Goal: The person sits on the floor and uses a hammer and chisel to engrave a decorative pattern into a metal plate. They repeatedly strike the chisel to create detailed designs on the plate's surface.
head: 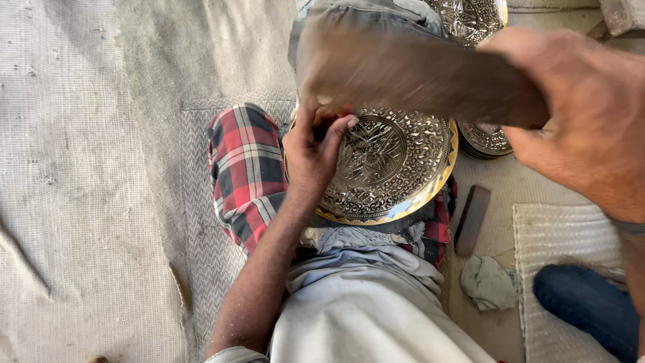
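Note:
An engraved round metal plate (396, 161) with a brass rim rests on a red checked cloth (245, 168) over my lap. My left hand (312, 151) presses on the plate's left edge, fingers pinched around a small tool I cannot make out. My right hand (584, 114), close to the camera at upper right, is shut on a large wooden mallet (403, 70). The mallet is blurred and hovers above the plate's top edge, hiding it.
More engraved plates lie at the top (470, 17) and stacked right of the main plate (487, 140). A dark wooden block (472, 220) and a crumpled grey rag (489, 282) lie on the woven mat (564, 235). A blue-clad knee (584, 302) is at lower right.

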